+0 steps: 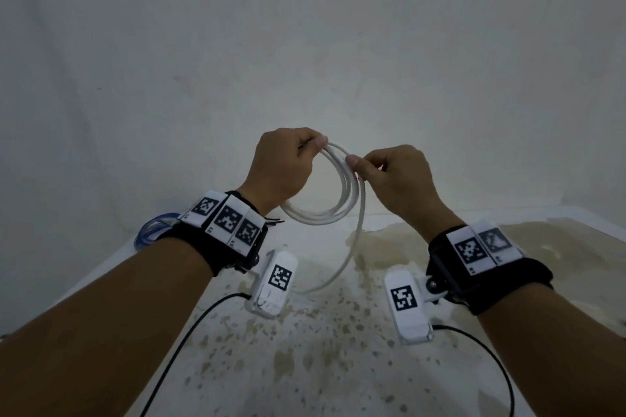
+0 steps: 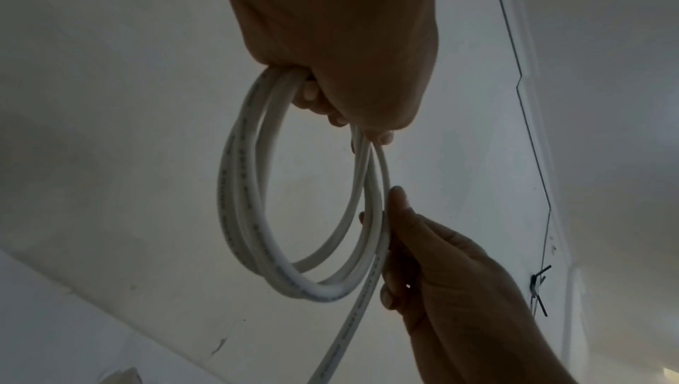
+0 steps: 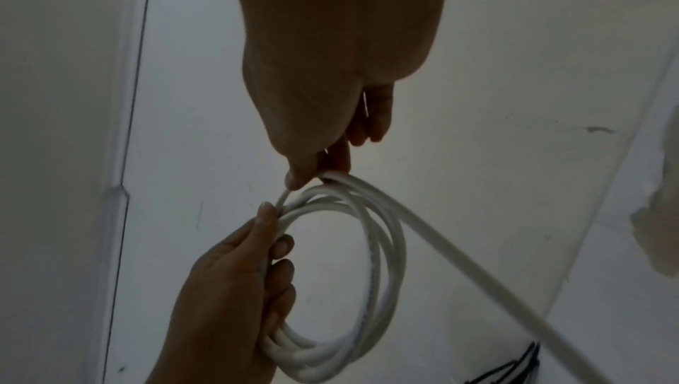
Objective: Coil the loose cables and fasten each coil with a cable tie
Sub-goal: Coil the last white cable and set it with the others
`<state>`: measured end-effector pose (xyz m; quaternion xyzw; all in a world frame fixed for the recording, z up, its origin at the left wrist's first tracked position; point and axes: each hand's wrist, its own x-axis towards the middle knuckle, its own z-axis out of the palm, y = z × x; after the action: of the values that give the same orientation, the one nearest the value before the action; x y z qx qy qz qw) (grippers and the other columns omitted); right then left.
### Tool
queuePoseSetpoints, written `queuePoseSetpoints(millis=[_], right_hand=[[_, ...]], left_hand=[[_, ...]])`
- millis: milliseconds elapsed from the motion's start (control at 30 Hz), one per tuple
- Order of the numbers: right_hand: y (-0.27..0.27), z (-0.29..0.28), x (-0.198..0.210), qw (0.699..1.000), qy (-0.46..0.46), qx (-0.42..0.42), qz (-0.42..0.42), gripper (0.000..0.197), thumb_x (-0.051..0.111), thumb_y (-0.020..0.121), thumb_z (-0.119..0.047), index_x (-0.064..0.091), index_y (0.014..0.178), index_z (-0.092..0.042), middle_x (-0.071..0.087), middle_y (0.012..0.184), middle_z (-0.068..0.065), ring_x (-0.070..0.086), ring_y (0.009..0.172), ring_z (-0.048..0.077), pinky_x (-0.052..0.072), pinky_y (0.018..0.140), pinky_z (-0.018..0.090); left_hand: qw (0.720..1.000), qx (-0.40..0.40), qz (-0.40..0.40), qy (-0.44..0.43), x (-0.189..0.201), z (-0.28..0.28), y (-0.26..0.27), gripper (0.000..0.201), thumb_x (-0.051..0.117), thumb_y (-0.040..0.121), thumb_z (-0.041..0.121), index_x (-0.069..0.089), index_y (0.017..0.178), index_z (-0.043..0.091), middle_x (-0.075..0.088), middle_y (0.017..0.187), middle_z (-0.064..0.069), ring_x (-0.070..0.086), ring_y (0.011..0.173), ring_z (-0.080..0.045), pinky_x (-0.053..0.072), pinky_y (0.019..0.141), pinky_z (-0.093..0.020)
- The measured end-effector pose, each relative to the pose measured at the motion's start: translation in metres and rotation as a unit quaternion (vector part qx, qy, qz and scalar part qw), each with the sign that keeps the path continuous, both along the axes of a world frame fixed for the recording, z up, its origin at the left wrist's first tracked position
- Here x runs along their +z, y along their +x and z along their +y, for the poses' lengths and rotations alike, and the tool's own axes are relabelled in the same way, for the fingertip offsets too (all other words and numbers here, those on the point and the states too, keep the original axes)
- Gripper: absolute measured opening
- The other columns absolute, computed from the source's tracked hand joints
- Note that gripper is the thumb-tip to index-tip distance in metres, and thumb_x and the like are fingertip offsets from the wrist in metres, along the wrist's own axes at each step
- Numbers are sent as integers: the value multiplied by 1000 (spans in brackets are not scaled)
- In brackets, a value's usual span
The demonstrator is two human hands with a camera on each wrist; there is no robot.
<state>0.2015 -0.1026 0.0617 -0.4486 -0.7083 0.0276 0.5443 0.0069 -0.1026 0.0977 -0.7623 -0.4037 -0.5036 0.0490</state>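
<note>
Stained counter [image 1: 338, 366] nearest. Above it, white cable [image 1: 333, 213] held in loops: left hand [image 1: 283, 167] grips the coil's top, right hand [image 1: 393, 179] pinches the strand beside it. Loose tail drops to counter. Blue cable [image 1: 152, 230] behind left wrist.

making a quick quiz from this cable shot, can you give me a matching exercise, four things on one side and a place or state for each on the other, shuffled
Things:
1. left hand
2. right hand
3. blue cable
4. loose end of the white cable

Places or states:
A. lies coiled on the table behind the left wrist
B. grips the white coil
C. hangs down to the stained table
D. pinches the strand feeding the next loop

Pairs: 1-B, 2-D, 3-A, 4-C
</note>
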Motion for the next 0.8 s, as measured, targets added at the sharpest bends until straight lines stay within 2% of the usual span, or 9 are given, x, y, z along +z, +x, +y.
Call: queuePoseSetpoints(millis=[100,167,267,333,433,533,633,700,800], right_hand=[[2,1,-6,984,-50,94,141,48,73,85,-40,62,57,-2,46,46,0,37,46,11,36,53,25],[0,-1,-9,936,-136,187,267,47,74,82,-42,59,67,0,49,60,12,45,56,19,44,60,30],[-6,-3,-13,770,-329,374,399,53,62,81,-50,65,106,-4,68,96,14,64,87,25,54,87,44],[-6,-5,-16,669,-391,490,399,58,50,89,-51,60,127,-9,67,121,15,66,107,29,48,101,51],[-2,-6,-16,605,-416,562,382,52,37,100,-36,50,140,-4,71,109,14,70,93,28,40,108,53],[-1,-7,-12,594,-436,565,371,50,33,101,-27,45,141,0,70,92,11,68,77,25,44,105,52],[-3,-12,-3,634,-470,524,321,47,31,101,-38,61,113,-3,48,63,0,46,51,13,52,78,37],[-11,-17,1,675,-477,462,321,47,32,101,-45,58,84,-11,31,50,-5,28,39,9,36,51,25],[-24,-18,-1,756,-429,335,364,46,36,102,-43,49,67,-15,25,46,-6,18,37,9,12,45,24]], left_hand=[[1000,-12,-10,1,-3,-2,2,24,57,98,29,76,95,14,57,56,6,48,53,-6,39,59,-22],[999,-39,-29,-9,-4,-3,5,23,57,97,28,76,95,15,57,56,4,48,53,-7,39,57,-19],[993,-95,-65,-25,-5,-1,9,22,57,96,31,75,96,17,69,73,-13,62,69,-28,52,70,-37],[991,-116,-55,-32,-6,-2,9,22,57,97,28,75,98,15,73,81,-8,68,78,-23,54,78,-37],[992,-125,-15,-17,-9,-4,5,20,57,97,22,74,98,11,74,85,4,69,83,-6,54,81,-24],[992,-125,14,12,-11,-1,-1,20,58,96,21,74,97,9,74,84,1,70,80,-8,56,78,-28],[992,-100,59,56,-16,4,-1,21,59,94,24,75,97,10,71,78,-2,63,70,-12,51,69,-26],[991,-88,63,75,-21,6,1,21,60,94,24,75,97,11,70,75,-1,60,66,-12,49,66,-26],[996,-55,52,45,-25,6,6,25,56,95,31,75,100,16,70,77,2,62,69,-14,51,69,-35]])
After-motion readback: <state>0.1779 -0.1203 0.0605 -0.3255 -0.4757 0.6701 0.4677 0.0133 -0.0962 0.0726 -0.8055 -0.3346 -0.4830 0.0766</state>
